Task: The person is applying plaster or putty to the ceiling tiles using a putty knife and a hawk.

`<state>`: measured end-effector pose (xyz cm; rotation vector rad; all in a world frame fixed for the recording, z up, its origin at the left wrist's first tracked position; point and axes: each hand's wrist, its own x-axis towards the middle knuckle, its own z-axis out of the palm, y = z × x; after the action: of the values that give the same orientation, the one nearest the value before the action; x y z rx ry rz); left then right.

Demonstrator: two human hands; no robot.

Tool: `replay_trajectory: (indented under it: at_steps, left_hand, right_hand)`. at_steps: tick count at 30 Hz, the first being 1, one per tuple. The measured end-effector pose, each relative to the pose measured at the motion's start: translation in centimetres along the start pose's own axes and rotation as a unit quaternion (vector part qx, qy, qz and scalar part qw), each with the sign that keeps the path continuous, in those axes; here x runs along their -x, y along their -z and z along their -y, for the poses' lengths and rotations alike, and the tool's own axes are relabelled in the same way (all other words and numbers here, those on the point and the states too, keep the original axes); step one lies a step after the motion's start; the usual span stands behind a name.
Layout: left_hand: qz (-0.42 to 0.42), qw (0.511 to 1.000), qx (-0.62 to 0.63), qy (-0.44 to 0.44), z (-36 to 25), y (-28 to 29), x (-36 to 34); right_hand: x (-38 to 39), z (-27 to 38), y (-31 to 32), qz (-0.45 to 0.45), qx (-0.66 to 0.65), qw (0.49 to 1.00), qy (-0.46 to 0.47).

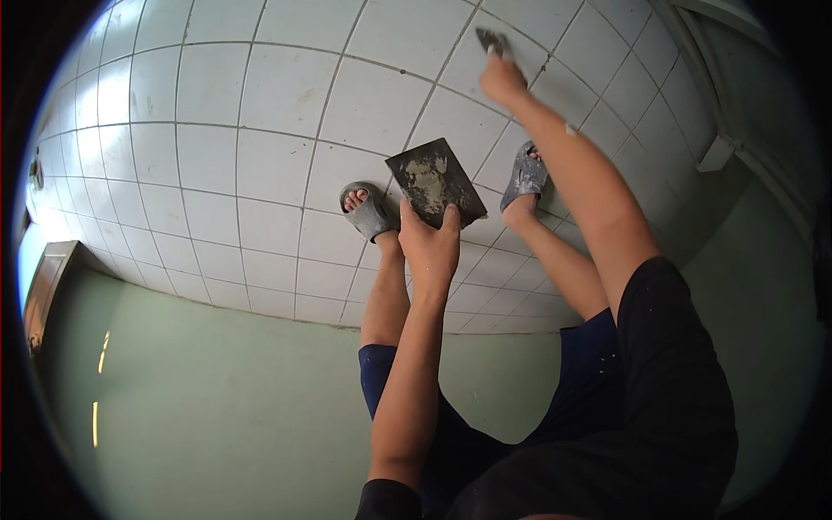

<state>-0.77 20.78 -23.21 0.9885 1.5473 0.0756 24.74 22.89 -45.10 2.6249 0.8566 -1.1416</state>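
My left hand (430, 251) grips the near edge of a dark square board (458, 192), thumb on top. A patch of greyish, crumbly paste (426, 180) is smeared over the board's middle. Farther out to the right, my right hand (503, 80) is closed around a small putty knife (492, 40). Its dark blade points up and left, over the white tiles (368, 104) near a joint line. Whether the blade touches the tile I cannot tell.
My feet, in grey speckled slippers (371, 213), stand on the tiled floor on both sides of the board. Behind them is a green wall (234, 373). A pale frame (719, 149) runs along the right, and a wooden door frame (45, 282) stands at the far left.
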Motion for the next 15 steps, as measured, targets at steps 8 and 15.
replay_trajectory:
  at_steps: [8, 15]
  left_hand:
    - [-0.023, 0.999, -0.026, 0.001, -2.6, -1.6, 0.8]
    - [-0.024, 1.000, -0.009, -0.016, -3.2, -1.4, 1.7]
  right_hand:
    - [1.4, 0.0, 1.2, 0.012, -0.005, 1.000, -0.003]
    - [6.7, -2.0, -3.5, 0.043, 0.036, 0.998, -0.007]
